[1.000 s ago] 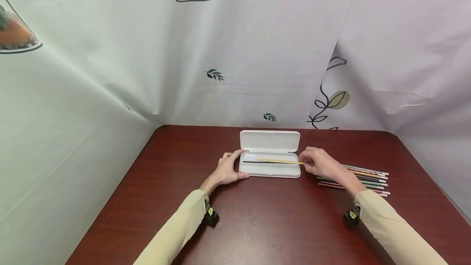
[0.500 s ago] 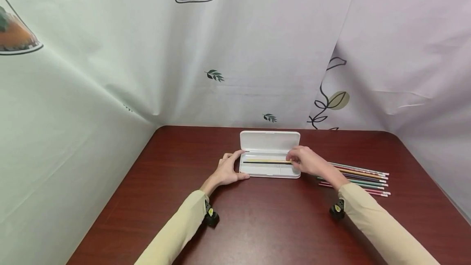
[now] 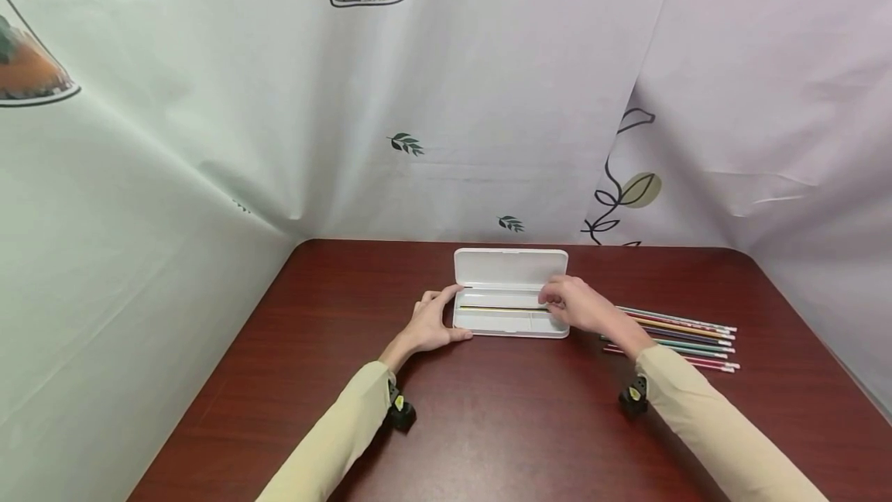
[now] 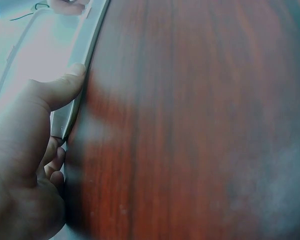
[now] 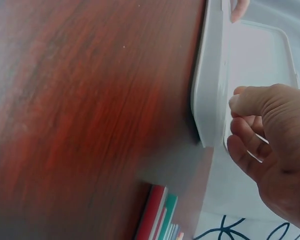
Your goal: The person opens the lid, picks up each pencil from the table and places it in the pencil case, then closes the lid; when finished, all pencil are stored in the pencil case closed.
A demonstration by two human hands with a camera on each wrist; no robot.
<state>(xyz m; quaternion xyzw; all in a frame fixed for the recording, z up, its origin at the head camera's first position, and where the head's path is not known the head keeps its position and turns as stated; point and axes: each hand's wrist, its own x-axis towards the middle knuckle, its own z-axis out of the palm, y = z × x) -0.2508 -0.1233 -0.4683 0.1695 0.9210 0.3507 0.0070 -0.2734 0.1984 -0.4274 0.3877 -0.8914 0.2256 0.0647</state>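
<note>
An open white pencil case [image 3: 496,323] lies on the table, its lid [image 3: 511,268] raised behind it. Inside, a black and a yellow pencil [image 3: 498,307] lie lengthwise, so close together they look like one line. At the case's left end my left hand [image 3: 427,322] grips it, thumb on the near edge and forefinger at the back corner; the left wrist view shows the thumb [image 4: 70,85] on the rim. My right hand [image 3: 574,304] hovers over the right end, covering the pencils' ends. Its loosely bent fingers [image 5: 247,145] show no pencil in the right wrist view.
Several colored pencils [image 3: 686,343] with white ends lie side by side on the dark red-brown table [image 3: 530,417], right of the case and partly under my right forearm. A patterned pale curtain [image 3: 446,99] hangs behind the table and along its sides.
My right hand has moved left from beyond the case to over its right end, bringing the yellow pencil in; that pencil has come down against the black one. My left hand has stayed put.
</note>
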